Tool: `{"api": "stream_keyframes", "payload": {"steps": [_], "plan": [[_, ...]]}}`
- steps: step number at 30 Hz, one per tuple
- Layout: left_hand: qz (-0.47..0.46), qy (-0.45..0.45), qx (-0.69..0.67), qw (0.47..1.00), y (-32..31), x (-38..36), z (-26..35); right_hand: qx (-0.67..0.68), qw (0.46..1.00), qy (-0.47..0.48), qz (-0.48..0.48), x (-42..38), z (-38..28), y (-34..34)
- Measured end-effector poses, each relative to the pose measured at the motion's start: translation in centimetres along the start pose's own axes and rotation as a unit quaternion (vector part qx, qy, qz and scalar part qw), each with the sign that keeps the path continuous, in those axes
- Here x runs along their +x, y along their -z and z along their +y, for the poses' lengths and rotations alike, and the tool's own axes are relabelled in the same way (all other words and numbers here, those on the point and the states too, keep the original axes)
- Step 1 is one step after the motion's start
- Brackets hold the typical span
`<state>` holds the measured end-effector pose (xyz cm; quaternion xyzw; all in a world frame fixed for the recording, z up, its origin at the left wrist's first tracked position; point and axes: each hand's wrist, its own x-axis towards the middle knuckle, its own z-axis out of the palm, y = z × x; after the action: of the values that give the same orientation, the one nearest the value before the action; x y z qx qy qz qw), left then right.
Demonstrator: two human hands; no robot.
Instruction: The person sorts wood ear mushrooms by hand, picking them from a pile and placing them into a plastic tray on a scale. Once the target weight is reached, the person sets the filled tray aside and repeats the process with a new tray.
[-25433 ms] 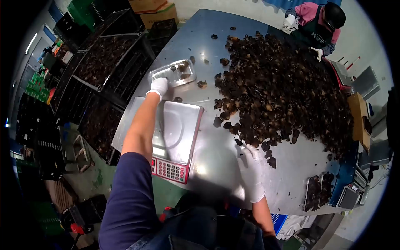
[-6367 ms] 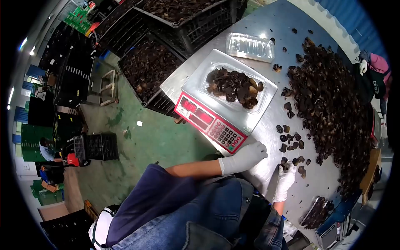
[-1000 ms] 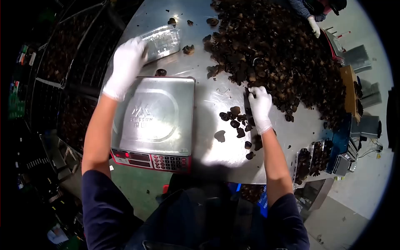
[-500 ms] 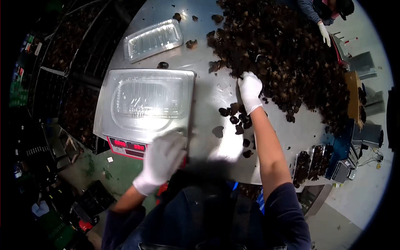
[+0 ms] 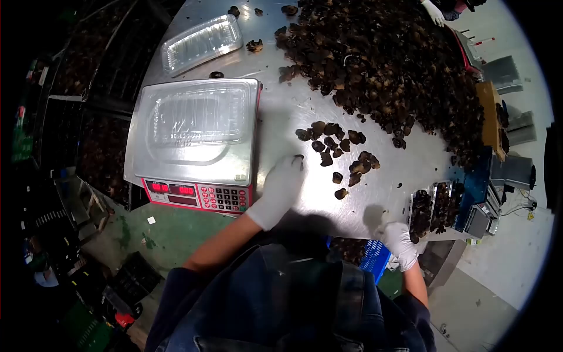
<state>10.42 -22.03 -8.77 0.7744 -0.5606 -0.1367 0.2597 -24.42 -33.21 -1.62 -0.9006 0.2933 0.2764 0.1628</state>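
Note:
My left hand (image 5: 281,190), white-gloved and blurred, is over the steel table just right of the scale (image 5: 193,169). Its fingers are closed, with a small dark wood ear mushroom (image 5: 299,157) at the tips. My right hand (image 5: 399,242), also gloved, hangs by the table's front edge above a blue basket (image 5: 375,257). Its fingers are curled; a small pale bit shows at the tips, too small to name. Between and beyond my hands lies a loose group of wood ear mushrooms (image 5: 330,142). A clear plastic tray (image 5: 198,114) rests on the scale's plate.
A big wood ear heap (image 5: 375,64) covers the table's far side. Another clear tray (image 5: 202,44) lies behind the scale. Filled trays (image 5: 421,214) stand at the right, near a cardboard box (image 5: 491,117). A co-worker's gloved hand (image 5: 434,12) shows at top right.
My right hand has moved from the heap's edge back to the table's front edge. My left hand has moved right, away from the scale's front. More mushrooms lie in the loose group.

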Motion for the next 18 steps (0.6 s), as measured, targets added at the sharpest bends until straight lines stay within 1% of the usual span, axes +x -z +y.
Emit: {"api": "stream_keyframes", "payload": {"steps": [1,2,3,4,5,6,7,8,9,10,11,12,13,14,15,16,17,18], "plan": [[0.000,-0.002,0.004,1.000,-1.1,0.2,-0.2,-0.007,0.995,-0.080,0.052,0.3,-0.7,-0.4],[0.000,0.017,-0.005,1.000,-2.2,0.5,-0.3,-0.003,0.985,-0.129,0.116,2.0,-2.3,0.9],[0.000,0.035,-0.015,0.999,-2.7,0.8,-0.2,0.092,0.947,-0.095,0.293,4.0,-3.2,1.1],[-0.060,0.014,0.042,0.997,-2.6,0.8,0.3,0.104,0.924,-0.129,0.345,6.4,-4.8,2.0],[-0.059,0.013,0.045,0.997,-2.0,1.0,0.9,0.118,0.910,-0.125,0.379,8.5,-5.4,2.7],[-0.053,0.018,-0.004,0.998,-1.3,1.3,1.6,0.142,0.884,-0.110,0.431,10.8,-6.1,3.8],[-0.048,0.023,-0.052,0.997,-0.8,1.5,2.1,0.217,0.845,-0.070,0.484,13.1,-6.6,4.5],[-0.055,0.028,-0.027,0.998,-0.8,2.6,1.9,0.207,0.854,-0.119,0.462,15.1,-7.0,4.9],[-0.056,0.028,-0.023,0.998,-0.8,3.9,1.8,0.245,0.841,-0.106,0.470,16.9,-7.6,5.9],[0.002,0.011,-0.018,1.000,-0.9,5.3,1.7,0.202,0.840,-0.066,0.498,19.3,-6.9,5.7],[0.059,-0.006,-0.013,0.998,-1.1,6.7,1.6,0.129,0.886,-0.141,0.422,20.7,-7.6,6.6],[0.058,-0.006,-0.012,0.998,-1.6,8.2,1.3,0.099,0.893,-0.118,0.423,22.3,-7.0,6.1],[0.029,-0.014,0.031,0.999,-2.3,9.6,0.7,0.069,0.899,-0.094,0.422,23.5,-6.3,5.4],[-0.001,-0.020,0.073,0.997,-2.8,10.4,0.2,0.077,0.899,-0.097,0.419,23.5,-6.0,5.8],[-0.001,-0.018,0.072,0.997,-3.2,10.8,-0.4,0.084,0.900,-0.101,0.417,23.4,-5.8,6.1],[-0.008,0.025,-0.043,0.999,-2.9,11.0,-0.7,0.123,0.881,-0.084,0.448,23.0,-5.6,6.4],[-0.014,0.069,-0.157,0.985,-2.6,11.0,-1.0,0.112,0.892,-0.109,0.424,22.2,-5.4,6.5],[-0.013,0.071,-0.158,0.985,-2.3,10.8,-1.1,0.097,0.900,-0.124,0.407,21.4,-5.3,6.5]]}}
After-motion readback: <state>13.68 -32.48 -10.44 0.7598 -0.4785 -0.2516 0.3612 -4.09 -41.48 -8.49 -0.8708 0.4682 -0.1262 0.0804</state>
